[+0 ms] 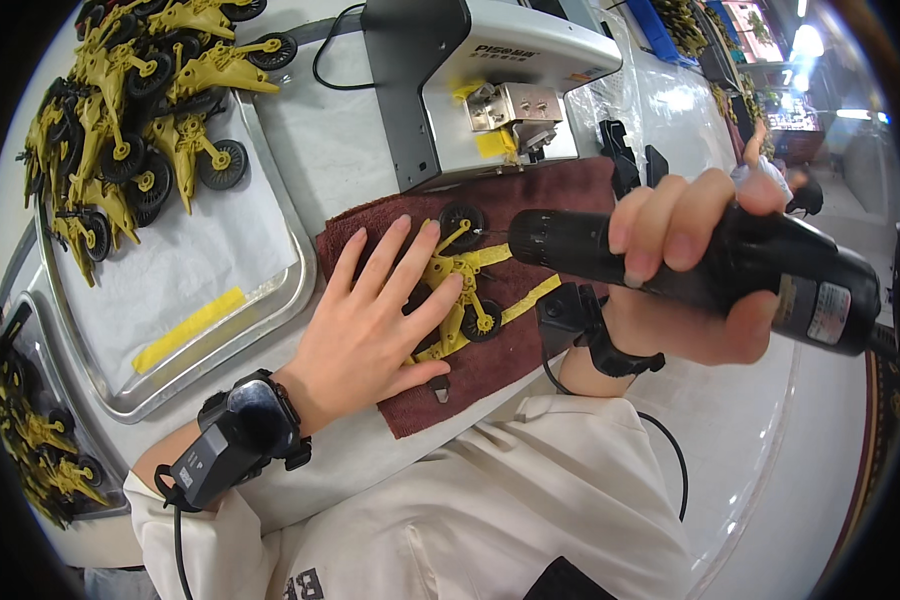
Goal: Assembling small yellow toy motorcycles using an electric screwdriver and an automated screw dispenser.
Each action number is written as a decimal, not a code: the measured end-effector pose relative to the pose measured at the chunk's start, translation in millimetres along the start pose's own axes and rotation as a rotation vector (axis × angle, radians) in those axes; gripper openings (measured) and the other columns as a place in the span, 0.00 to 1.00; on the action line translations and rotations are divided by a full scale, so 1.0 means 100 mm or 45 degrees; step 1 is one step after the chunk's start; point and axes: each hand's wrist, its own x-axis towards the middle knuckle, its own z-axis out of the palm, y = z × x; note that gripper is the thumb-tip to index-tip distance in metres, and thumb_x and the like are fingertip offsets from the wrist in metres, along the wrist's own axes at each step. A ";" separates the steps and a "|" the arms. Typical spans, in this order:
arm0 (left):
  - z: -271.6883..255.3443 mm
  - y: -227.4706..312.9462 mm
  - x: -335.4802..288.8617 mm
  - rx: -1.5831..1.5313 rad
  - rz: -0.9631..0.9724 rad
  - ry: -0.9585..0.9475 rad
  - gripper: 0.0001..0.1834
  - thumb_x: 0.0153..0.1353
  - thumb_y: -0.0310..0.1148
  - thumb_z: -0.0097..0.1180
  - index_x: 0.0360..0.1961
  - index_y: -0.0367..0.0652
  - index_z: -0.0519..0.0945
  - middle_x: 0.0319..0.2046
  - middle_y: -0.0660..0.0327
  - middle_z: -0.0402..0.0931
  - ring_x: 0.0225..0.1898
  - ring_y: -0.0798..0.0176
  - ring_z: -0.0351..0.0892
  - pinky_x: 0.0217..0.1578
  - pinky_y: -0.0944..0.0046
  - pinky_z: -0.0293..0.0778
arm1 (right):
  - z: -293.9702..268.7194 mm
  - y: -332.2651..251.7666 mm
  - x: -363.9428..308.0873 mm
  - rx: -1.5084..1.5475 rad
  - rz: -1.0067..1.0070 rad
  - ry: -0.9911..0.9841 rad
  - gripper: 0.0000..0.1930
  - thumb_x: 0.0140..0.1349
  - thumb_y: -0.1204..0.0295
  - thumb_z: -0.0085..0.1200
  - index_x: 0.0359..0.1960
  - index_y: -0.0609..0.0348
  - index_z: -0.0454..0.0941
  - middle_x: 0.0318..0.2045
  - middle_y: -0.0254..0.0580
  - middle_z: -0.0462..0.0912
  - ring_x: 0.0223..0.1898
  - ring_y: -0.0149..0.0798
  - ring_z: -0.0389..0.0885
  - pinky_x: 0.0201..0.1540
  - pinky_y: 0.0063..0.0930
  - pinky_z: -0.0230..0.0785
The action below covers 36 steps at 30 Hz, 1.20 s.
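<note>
A yellow toy motorcycle frame (457, 272) with black wheels lies on a folded brown cloth (490, 375) in front of me. My left hand (360, 315) rests on it with fingers spread, steadying its left side; part of the toy is hidden beneath. My right hand (660, 325) is wrapped around a black electric screwdriver (570, 243), held nearly level. Its thin bit points left, close to the toy's upper wheel (461, 226). Whether the bit touches the toy I cannot tell. Yellow strips (532, 300) run across the cloth beside the toy.
Behind the cloth stands a grey-and-black machine (510, 60) with a metal block on its front. A metal tray (295, 265) at left bears heaped yellow toy motorcycles (120, 110). Another tray (75, 375) holds more. A cable hangs right of my lap; another person (770, 172) is far right.
</note>
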 end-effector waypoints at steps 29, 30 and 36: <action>0.09 -0.03 0.00 -0.059 -0.091 0.107 0.36 0.37 0.51 0.66 0.50 0.51 0.73 0.64 0.48 0.56 0.51 0.51 0.64 0.47 0.54 0.55 | -0.07 0.22 0.14 0.048 0.135 -0.020 0.31 0.55 0.53 0.55 0.54 0.61 0.62 0.26 0.41 0.70 0.19 0.36 0.70 0.27 0.33 0.68; 0.08 -0.03 0.00 -0.060 -0.092 0.105 0.36 0.37 0.51 0.66 0.50 0.51 0.73 0.64 0.48 0.56 0.51 0.51 0.64 0.47 0.54 0.55 | -0.08 0.22 0.14 0.055 0.143 -0.015 0.32 0.54 0.53 0.56 0.54 0.61 0.62 0.26 0.41 0.70 0.19 0.36 0.70 0.27 0.32 0.68; 0.07 -0.03 -0.01 -0.046 -0.108 0.091 0.36 0.36 0.51 0.68 0.49 0.55 0.71 0.65 0.50 0.55 0.53 0.56 0.64 0.45 0.55 0.56 | -0.14 0.24 0.17 0.105 0.134 -0.066 0.31 0.55 0.53 0.55 0.54 0.61 0.62 0.27 0.41 0.70 0.20 0.36 0.70 0.27 0.32 0.67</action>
